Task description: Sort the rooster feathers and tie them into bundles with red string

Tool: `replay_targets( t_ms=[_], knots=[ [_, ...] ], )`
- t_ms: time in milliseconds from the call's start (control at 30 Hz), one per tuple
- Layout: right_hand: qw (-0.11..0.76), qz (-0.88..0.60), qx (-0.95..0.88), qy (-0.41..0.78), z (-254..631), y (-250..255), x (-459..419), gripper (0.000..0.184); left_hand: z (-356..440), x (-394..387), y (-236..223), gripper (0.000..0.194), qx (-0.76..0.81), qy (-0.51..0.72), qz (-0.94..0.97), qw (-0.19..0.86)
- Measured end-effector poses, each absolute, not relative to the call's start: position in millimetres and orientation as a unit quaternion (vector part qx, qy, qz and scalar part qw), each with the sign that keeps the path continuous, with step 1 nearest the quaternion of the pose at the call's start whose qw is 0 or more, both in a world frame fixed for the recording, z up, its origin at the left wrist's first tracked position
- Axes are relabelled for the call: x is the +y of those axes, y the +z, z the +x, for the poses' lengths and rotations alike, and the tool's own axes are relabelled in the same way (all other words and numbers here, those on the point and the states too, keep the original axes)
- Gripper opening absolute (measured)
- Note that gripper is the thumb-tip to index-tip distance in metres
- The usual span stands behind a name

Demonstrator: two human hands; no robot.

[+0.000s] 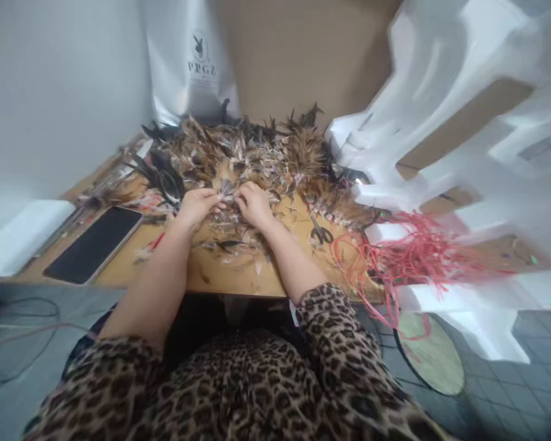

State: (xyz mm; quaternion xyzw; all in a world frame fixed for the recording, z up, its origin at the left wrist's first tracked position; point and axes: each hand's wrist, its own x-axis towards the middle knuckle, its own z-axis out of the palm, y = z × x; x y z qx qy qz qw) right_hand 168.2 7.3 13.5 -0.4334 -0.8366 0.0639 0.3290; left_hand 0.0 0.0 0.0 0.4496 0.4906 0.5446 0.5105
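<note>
My left hand point(199, 207) and my right hand point(254, 205) meet over the middle of the wooden table point(266, 269). Thumb and fingers of both are pinched on a small feather bunch point(224, 182), its pale quill ends between them and its brown fluff pointing away from me. Just beyond lies a wide heap of brown and black feathers point(252, 144). Loose feathers and bits of down are scattered below my fingers. Long black feathers point(160, 176) lie to the left of my left hand. Scissors point(320, 229) with dark handles rest to the right of my right hand.
A phone point(94, 245) lies at the table's left, near a white box-like object point(22, 239). Tangled red strings point(413, 251) hang over the right edge, by white foam pieces point(431, 300). A silver-white bag point(195, 67) stands behind the feathers. A round yellowish object point(431, 352) is at lower right.
</note>
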Motion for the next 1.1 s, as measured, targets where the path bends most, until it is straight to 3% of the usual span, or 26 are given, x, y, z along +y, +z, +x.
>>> replay_targets(
  t_ms=[167, 267, 500, 800, 1100],
  knots=[
    [0.456, -0.445, -0.765, 0.089, 165, 15, 4, 0.016, 3, 2, 1, 0.007, 0.470, 0.586, 0.374, 0.543],
    [0.496, -0.449, -0.723, 0.171, 158, 14, 2, 0.020, 3, 2, 4, 0.006, 0.428, 0.625, 0.323, 0.567],
    [0.528, -0.434, -0.614, 0.395, 142, 9, 1, 0.024, 8, -4, 8, 0.008, 0.378, 0.617, 0.328, 0.607],
    [0.543, -0.433, -0.552, 0.462, 147, 12, 3, 0.026, 8, -8, 5, 0.022, 0.409, 0.532, 0.406, 0.621],
    [0.528, -0.436, -0.562, 0.463, 148, 11, 5, 0.026, 4, -8, 6, 0.019, 0.404, 0.476, 0.411, 0.664]
  ],
)
